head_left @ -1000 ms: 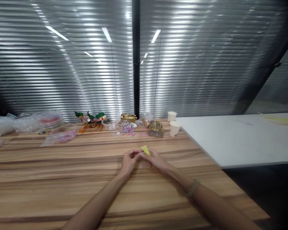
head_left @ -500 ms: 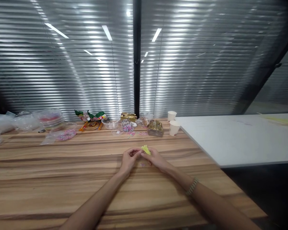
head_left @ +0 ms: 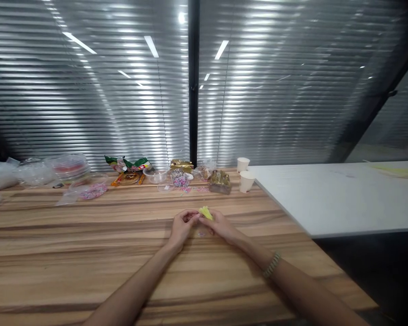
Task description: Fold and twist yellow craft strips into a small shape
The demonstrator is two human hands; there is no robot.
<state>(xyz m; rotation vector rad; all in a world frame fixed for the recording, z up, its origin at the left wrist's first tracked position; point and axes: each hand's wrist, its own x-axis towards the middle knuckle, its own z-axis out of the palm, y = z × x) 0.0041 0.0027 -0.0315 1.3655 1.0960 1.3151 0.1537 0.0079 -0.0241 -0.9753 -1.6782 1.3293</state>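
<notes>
fingertips of my left hand (head_left: 181, 225) and right hand (head_left: 222, 226) meet, both pinched on a small yellow piece (head_left: 206, 212) just above the wooden table (head_left: 71, 253). i'd keep the pinch light and steady, wrists resting low.
</notes>
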